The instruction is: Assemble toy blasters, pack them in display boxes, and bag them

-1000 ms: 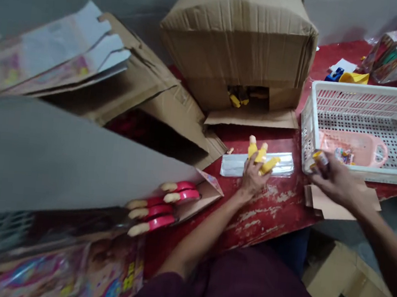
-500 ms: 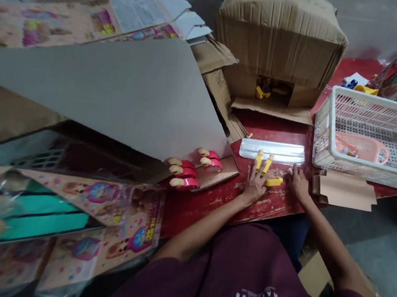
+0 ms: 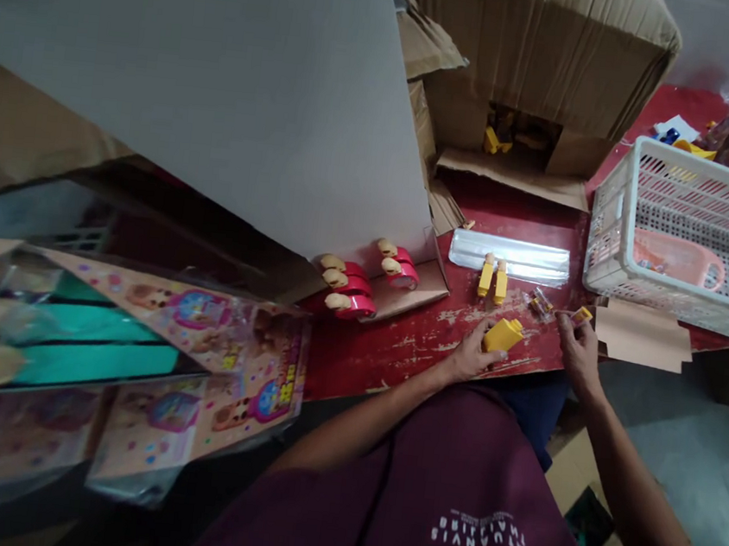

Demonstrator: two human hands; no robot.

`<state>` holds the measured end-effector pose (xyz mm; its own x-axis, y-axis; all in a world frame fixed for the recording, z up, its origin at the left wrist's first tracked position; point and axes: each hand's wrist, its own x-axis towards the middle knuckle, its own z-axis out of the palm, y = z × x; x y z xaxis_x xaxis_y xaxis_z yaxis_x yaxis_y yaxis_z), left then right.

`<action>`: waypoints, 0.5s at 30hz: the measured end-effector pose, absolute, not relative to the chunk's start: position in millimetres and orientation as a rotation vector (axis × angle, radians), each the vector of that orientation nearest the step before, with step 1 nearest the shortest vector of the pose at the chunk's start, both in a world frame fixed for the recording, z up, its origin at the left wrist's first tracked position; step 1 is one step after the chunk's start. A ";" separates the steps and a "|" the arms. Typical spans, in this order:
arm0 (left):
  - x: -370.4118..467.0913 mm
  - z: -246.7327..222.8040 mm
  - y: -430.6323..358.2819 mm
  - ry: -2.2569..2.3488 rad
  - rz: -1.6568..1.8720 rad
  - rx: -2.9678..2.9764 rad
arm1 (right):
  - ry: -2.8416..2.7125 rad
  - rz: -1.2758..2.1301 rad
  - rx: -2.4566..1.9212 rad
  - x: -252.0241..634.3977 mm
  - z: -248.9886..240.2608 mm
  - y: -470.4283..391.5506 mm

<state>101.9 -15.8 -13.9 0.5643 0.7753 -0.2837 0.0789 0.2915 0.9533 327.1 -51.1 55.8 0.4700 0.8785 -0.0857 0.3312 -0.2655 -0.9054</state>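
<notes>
My left hand [image 3: 471, 354] is closed around a yellow block-shaped plastic piece [image 3: 504, 335] just above the red table's front edge. To the right, my right hand [image 3: 579, 348] pinches a small piece with yellow and clear parts [image 3: 581, 315]; its exact kind is too small to make out. Between the hands lies a small clear packet with bits in it [image 3: 540, 304]. Two yellow pieces with beige tips [image 3: 493, 280] lie side by side, at the lower edge of a clear plastic tray [image 3: 522, 257].
Several red pieces with beige tips [image 3: 349, 303] stand in an open printed box [image 3: 400, 310] at left. A brown carton [image 3: 521, 81] with yellow parts is behind. A white crate [image 3: 694, 295] holding a pink tub [image 3: 682, 256] stands at right, a cardboard flap [image 3: 644, 337] before it.
My left hand has left the two yellow pieces and picked up the yellow block. My right hand has moved right, away from the clear packet, with a small piece in its fingers. The view has shifted.
</notes>
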 end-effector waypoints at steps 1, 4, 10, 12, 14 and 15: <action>101.6 -9.6 -17.0 0.881 0.572 1.215 | -0.984 0.846 -1.776 323.8 62.8 -56.6; 103.2 1.7 -19.2 0.828 0.566 1.213 | -0.835 1.002 -1.632 320.1 77.6 -69.3; 101.4 23.1 -23.9 0.684 0.466 1.218 | -0.910 1.377 -1.603 327.9 94.8 -82.0; 97.7 30.7 -24.9 0.651 0.430 1.251 | -1.028 1.423 -1.599 329.6 98.8 -84.2; 92.9 36.7 -25.2 0.599 0.371 1.276 | -1.149 1.448 -1.571 330.1 101.8 -86.7; 90.4 38.7 -25.3 0.577 0.346 1.287 | -1.210 1.456 -1.558 330.0 103.1 -88.2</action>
